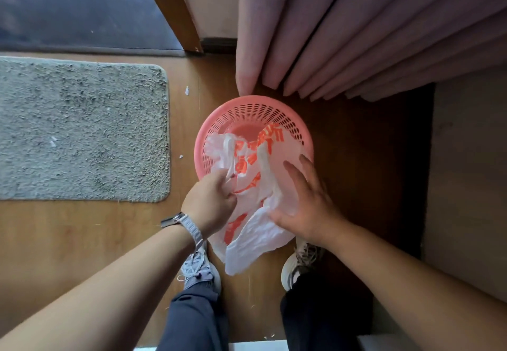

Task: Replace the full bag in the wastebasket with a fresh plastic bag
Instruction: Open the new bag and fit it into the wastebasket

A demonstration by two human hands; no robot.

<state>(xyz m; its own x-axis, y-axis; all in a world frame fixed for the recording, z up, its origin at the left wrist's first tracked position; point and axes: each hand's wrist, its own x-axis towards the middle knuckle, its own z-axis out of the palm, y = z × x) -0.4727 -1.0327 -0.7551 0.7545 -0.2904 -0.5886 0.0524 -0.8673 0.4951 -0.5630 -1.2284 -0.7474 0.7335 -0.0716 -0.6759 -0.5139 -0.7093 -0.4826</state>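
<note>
A pink perforated wastebasket (pixel 248 113) stands on the wooden floor below me, with its inside bare at the far side. A white plastic bag with orange print (pixel 255 194) hangs over the near half of the basket and down toward my feet. My left hand (pixel 211 202), with a watch on its wrist, pinches the bag's left edge in closed fingers. My right hand (pixel 307 202) lies with fingers spread against the bag's right side and its thumb under a fold.
A grey shaggy mat (pixel 82 128) lies on the floor to the left. Pink curtains (pixel 356 29) hang just behind the basket, touching its far rim. My two shoes (pixel 199 268) stand right below the bag. A pale wall or cabinet side (pixel 466 172) is at the right.
</note>
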